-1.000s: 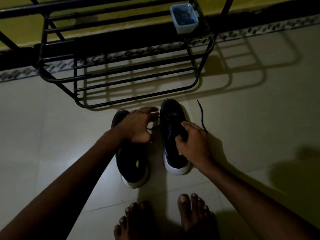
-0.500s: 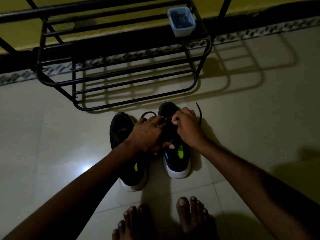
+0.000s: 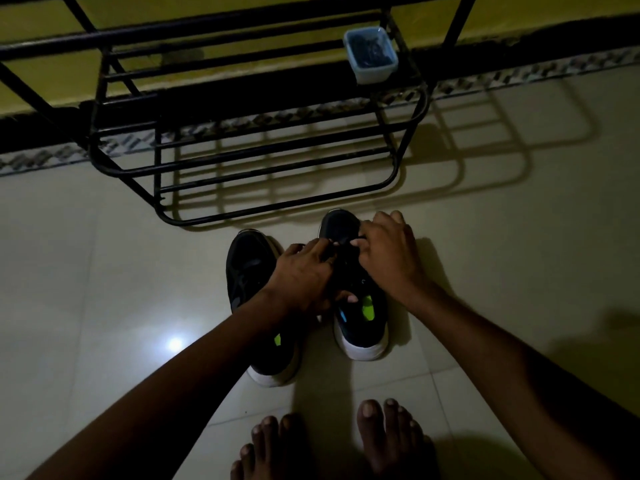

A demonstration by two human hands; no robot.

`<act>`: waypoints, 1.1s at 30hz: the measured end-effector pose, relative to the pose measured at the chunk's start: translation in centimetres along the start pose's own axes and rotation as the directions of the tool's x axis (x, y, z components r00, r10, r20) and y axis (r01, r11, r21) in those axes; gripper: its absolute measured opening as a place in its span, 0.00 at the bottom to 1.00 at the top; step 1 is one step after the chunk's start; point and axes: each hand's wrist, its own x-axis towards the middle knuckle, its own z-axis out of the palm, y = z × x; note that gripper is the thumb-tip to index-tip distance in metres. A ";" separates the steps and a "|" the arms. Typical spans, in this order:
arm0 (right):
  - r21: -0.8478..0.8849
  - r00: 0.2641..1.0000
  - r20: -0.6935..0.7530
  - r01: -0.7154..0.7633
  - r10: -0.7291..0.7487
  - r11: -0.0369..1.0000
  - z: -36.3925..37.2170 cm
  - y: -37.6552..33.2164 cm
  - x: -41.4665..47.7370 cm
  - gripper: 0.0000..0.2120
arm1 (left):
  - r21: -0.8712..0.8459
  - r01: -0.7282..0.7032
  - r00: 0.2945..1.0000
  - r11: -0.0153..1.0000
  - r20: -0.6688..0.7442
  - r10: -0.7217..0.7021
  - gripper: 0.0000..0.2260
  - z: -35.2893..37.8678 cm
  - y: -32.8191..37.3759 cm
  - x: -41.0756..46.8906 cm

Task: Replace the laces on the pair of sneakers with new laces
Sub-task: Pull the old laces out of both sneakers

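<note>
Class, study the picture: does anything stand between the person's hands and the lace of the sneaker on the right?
Nothing visible does. The left hand and right hand are both on the right sneaker, fingertips at its lace.

Dim room. Glossy pale tile floor (image 3: pixel 104 306), one light glare spot (image 3: pixel 175 342). Black metal rack (image 3: pixel 277 161) against yellow wall (image 3: pixel 207 8), shadow (image 3: pixel 502 150) falling to its right.

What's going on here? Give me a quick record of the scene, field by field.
Place: tiled floor, dim light
Sneakers: black pair, white soles; left sneaker, right sneaker, side by side
Left hand: pinches lace over right sneaker
Right hand: pinches same lace
Behind: black metal shoe rack, small plastic container on it
</note>
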 end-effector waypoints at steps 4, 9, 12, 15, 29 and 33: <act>0.579 0.942 0.193 -0.334 0.273 0.744 -0.7 -0.6 0.7 0.12 | -0.011 -0.001 1.000 1.000 0.017 0.001 0.42 -0.4 0.0 0.0; 0.447 0.974 0.191 -0.197 0.122 0.872 -3.8 0.1 0.7 0.10 | -0.027 0.008 0.999 1.000 0.047 -0.007 0.41 -0.6 0.2 -0.2; -0.130 0.995 0.096 0.034 -0.021 0.991 -4.7 1.1 0.7 0.15 | -0.033 0.007 0.999 0.999 0.054 -0.005 0.42 -0.6 0.2 -0.1; -0.160 0.997 -0.071 0.017 -0.028 0.987 -3.8 1.5 0.4 0.07 | -0.043 0.021 0.999 0.999 0.034 -0.020 0.43 -0.3 0.2 0.0; 0.034 0.867 0.470 -0.205 0.165 0.978 -5.9 3.8 2.5 0.13 | -0.103 0.018 0.999 0.995 0.039 -0.015 0.44 -0.2 0.0 -0.1; 0.141 0.910 0.325 -0.315 0.257 0.938 -7.2 4.4 2.9 0.06 | -0.107 0.022 0.999 0.994 0.030 -0.019 0.43 0.0 0.0 -0.2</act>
